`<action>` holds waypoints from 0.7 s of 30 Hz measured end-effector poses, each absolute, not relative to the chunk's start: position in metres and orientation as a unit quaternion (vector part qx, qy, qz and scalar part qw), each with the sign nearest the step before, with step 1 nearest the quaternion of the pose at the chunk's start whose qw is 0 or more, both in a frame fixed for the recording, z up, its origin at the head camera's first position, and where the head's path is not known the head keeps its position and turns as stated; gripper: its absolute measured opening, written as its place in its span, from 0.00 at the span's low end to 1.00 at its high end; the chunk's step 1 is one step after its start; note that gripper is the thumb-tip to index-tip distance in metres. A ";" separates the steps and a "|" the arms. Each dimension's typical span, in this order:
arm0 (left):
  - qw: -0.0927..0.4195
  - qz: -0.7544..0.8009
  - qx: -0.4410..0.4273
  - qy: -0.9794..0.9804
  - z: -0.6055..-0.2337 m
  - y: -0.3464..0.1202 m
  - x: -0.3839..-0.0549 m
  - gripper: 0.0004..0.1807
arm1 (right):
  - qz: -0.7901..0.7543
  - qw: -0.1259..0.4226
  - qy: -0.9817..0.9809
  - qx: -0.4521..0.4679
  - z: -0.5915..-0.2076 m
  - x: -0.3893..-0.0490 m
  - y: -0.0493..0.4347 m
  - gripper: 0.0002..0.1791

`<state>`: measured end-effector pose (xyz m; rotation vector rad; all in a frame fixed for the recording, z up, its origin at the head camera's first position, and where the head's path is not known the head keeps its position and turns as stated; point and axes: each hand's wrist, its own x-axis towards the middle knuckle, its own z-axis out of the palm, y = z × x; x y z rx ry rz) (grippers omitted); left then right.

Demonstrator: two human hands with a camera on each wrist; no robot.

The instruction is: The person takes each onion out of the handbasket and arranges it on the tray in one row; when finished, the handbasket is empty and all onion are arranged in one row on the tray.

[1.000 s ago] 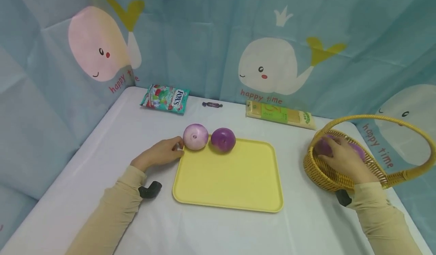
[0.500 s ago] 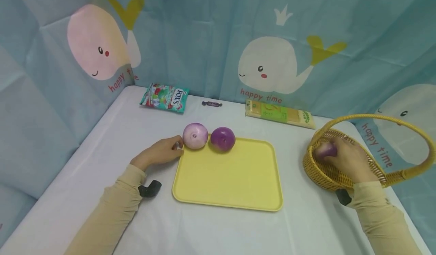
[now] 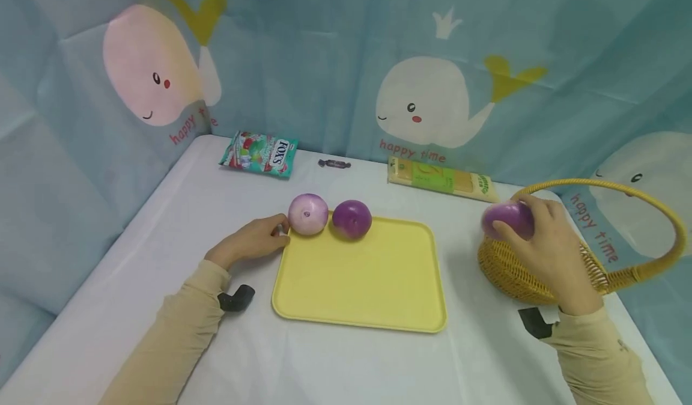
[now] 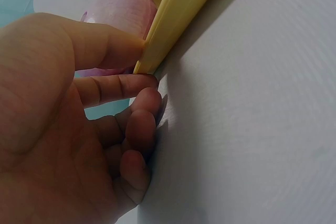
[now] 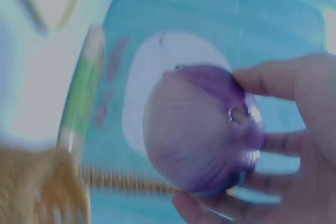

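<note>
My right hand point(image 3: 554, 255) grips a purple onion point(image 3: 508, 220) above the near-left rim of a wicker basket point(image 3: 505, 273). In the right wrist view, the thumb and fingers wrap one side of this onion point(image 5: 199, 129). My left hand point(image 3: 251, 241) pinches the left edge of a yellow tray point(image 3: 362, 279) near its far corner, thumb on the rim and index finger beneath, as the left wrist view shows. A pale purple onion point(image 3: 308, 214) sits on that corner, close to the left fingertips. Beside it is a darker onion point(image 3: 352, 219). The hand hides much of the basket's inside.
Along the table's back lie a green Fox's candy bag point(image 3: 259, 154), a small wrapped candy point(image 3: 334, 163) and a long pack of noodles point(image 3: 442, 178). The basket's tall handle point(image 3: 638, 191) arches up at the right. A whale-print curtain point(image 3: 313, 74) hangs behind.
My right hand has lifted an onion up out of the basket and now holds it over the rim. My left hand keeps its place on the tray edge.
</note>
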<state>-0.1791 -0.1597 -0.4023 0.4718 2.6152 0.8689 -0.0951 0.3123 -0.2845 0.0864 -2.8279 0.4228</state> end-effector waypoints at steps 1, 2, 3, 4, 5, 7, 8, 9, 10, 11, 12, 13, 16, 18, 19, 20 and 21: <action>0.173 0.306 0.165 0.921 -0.403 -0.160 -0.179 0.12 | 0.152 0.143 -0.976 0.057 -0.287 -0.100 0.302 0.36; 0.174 0.307 0.164 0.921 -0.405 -0.161 -0.179 0.12 | 0.159 0.143 -0.973 0.084 -0.291 -0.105 0.293 0.35; 0.174 0.307 0.163 0.921 -0.406 -0.162 -0.179 0.12 | 0.164 0.134 -0.972 0.106 -0.296 -0.111 0.284 0.34; 0.174 0.308 0.162 0.921 -0.407 -0.162 -0.178 0.12 | 0.168 0.119 -0.971 0.125 -0.302 -0.117 0.275 0.34; 0.174 0.310 0.161 0.921 -0.408 -0.162 -0.178 0.12 | 0.170 0.102 -0.971 0.137 -0.309 -0.123 0.267 0.32; 0.174 0.311 0.160 0.920 -0.410 -0.163 -0.177 0.12 | 0.170 0.077 -0.969 0.161 -0.324 -0.135 0.251 0.30; 0.175 0.312 0.159 0.920 -0.411 -0.162 -0.176 0.12 | 0.165 0.065 -0.969 0.174 -0.331 -0.140 0.245 0.29; 0.175 0.313 0.159 0.920 -0.412 -0.162 -0.176 0.12 | 0.161 0.057 -0.968 0.184 -0.338 -0.145 0.239 0.28; 0.175 0.313 0.159 0.920 -0.413 -0.162 -0.175 0.12 | 0.156 0.050 -0.967 0.194 -0.345 -0.149 0.233 0.27; 0.175 0.313 0.159 0.920 -0.413 -0.162 -0.175 0.12 | 0.150 0.047 -0.967 0.202 -0.351 -0.152 0.229 0.26; 0.174 0.312 0.160 0.920 -0.414 -0.162 -0.175 0.12 | 0.146 0.042 -0.967 0.205 -0.356 -0.154 0.225 0.26; 0.174 0.310 0.161 0.921 -0.414 -0.162 -0.175 0.12 | 0.143 0.037 -0.967 0.206 -0.360 -0.155 0.222 0.27; 0.172 0.306 0.166 0.922 -0.412 -0.161 -0.175 0.12 | 0.138 0.025 -0.971 0.196 -0.366 -0.157 0.218 0.32; 0.169 0.304 0.168 0.923 -0.410 -0.160 -0.177 0.12 | 0.138 0.025 -0.971 0.192 -0.367 -0.157 0.217 0.36; 0.168 0.302 0.169 0.923 -0.409 -0.160 -0.178 0.12 | 0.136 0.030 -0.971 0.193 -0.367 -0.157 0.217 0.38; 0.165 0.301 0.169 0.924 -0.407 -0.160 -0.179 0.12 | 0.136 0.035 -0.971 0.195 -0.367 -0.158 0.216 0.39; 0.163 0.299 0.169 0.925 -0.406 -0.160 -0.180 0.12 | 0.137 0.039 -0.970 0.196 -0.367 -0.158 0.215 0.40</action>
